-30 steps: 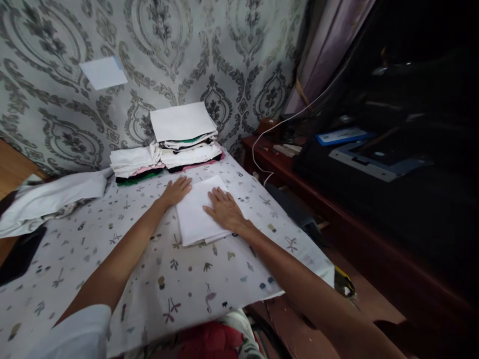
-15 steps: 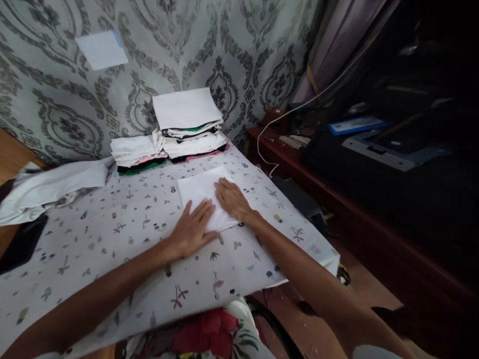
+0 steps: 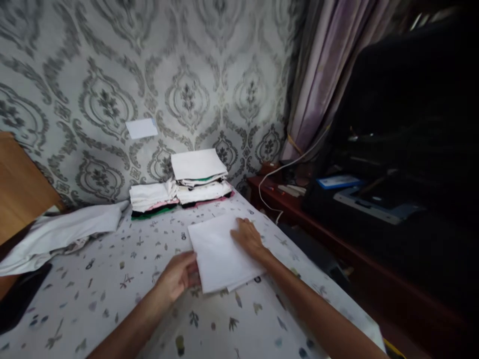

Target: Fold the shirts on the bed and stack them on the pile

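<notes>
A folded white cloth lies on the patterned sheet. At its left edge is my left hand, the fingers curled round that edge and partly hidden under it. My right hand rests on the cloth's upper right part, palm down with the fingers bent slightly. Behind the cloth stand two stacks of folded clothes, a taller one with white on top and a lower one of white, pink, black and green layers.
A loose white garment lies at the left, with a dark flat object below it. A patterned wall rises behind. At the right are a red-brown wooden ledge, a white cable and a large dark object.
The view has tilted up. My left hand has moved from the cloth's top to its left edge and taken hold there. My right hand stays on the cloth.
</notes>
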Motion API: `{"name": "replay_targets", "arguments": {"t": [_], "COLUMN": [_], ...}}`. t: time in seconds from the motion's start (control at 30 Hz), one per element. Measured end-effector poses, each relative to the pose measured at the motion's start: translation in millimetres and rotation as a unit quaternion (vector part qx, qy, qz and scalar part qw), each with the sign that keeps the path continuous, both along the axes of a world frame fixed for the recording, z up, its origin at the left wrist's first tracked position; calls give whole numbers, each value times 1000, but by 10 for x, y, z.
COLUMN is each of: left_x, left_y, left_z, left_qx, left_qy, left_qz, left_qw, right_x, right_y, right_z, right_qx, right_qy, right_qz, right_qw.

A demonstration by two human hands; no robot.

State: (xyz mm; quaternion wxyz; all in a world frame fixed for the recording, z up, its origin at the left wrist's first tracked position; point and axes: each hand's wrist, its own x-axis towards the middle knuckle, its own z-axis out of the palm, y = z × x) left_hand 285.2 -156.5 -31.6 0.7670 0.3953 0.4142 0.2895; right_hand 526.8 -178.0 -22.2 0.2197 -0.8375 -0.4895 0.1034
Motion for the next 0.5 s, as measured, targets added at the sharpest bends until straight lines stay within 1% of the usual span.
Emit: {"name": "replay_targets", "arguments": {"t": [0.07,0.13,0.2,0.23,0.3,0.4,0.43,0.47,0.5], "left_x": [99,173,161,110,-80,-472,-592,-694,-775], "left_y": [1,21,109,188,411,817,932,1018,1069], "left_z": [-26,-61,-47,-10,117,312,341,345,326], "left_qx": [-31,-38,-29,-17,16,68,78,73,64], "left_qy": [-1,0,-6,-9,0,71,89,104,99], "left_qz": [-30,-32,-37,-44,-57,-35,-19,17,52], "left_qw": [999,999,999,999,998,995,993,992,992], "right_x": [71,142,158,132,14,-240,-311,-365,-401], "right_y": [99,168,166,130,-11,-321,-413,-483,-524], "right_z": [46,100,122,109,40,-61,-62,-40,-1], "right_qx": [2,7,16,19,18,-17,-30,-39,-41], "right_qy": [37,79,124,150,207,317,331,315,266], "right_qz": [-12,-19,-19,-15,1,52,68,84,94], "right_qw": [999,997,992,988,978,947,941,945,958]}}
